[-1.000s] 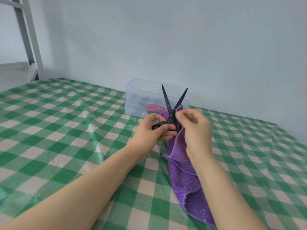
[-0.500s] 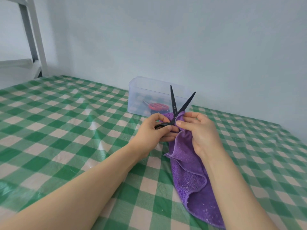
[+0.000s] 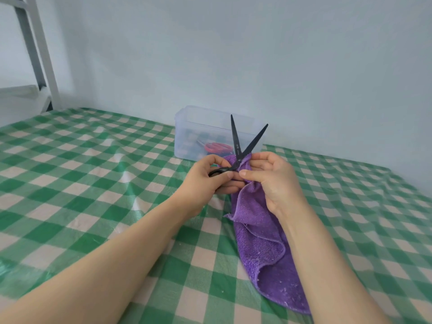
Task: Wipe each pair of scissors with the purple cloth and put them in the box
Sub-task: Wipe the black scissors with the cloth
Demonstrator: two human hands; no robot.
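The green-checked tablecloth [image 3: 81,183] carries the purple cloth [image 3: 264,242] at 5 o'clock from centre. The clear plastic box [image 3: 189,127] stands at 12 o'clock from the hands. The left hand [image 3: 205,181] grips the handles of the black scissors [image 3: 236,146], whose blades spread toward 12 and 1 o'clock. The right hand [image 3: 273,181] pinches the cloth's lifted end against the blades' base. Red-handled scissors [image 3: 216,147] lie inside the box.

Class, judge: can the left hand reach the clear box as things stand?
Probably yes: the clear box sits open-topped just beyond the left hand holding the black scissors, nothing between.
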